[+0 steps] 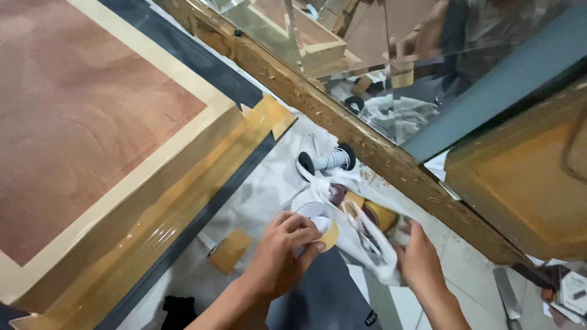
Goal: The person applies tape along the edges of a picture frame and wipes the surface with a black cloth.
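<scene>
A white plastic bag (373,244) lies crumpled on the floor with rolls of brown tape (378,214) inside it. My left hand (282,250) grips a roll of tan tape (331,235) at the bag's open mouth. My right hand (420,260) pinches the bag's right edge and holds it open. A spool of white thread with black ends (328,160) sits just beyond the bag.
A large wooden panel (92,116) wrapped in tape and clear film fills the left. A rough wooden frame (342,125) with a mirror (428,61) runs diagonally on the right. A small tan block (229,250) lies by my left arm. Tools (507,299) lie at the lower right.
</scene>
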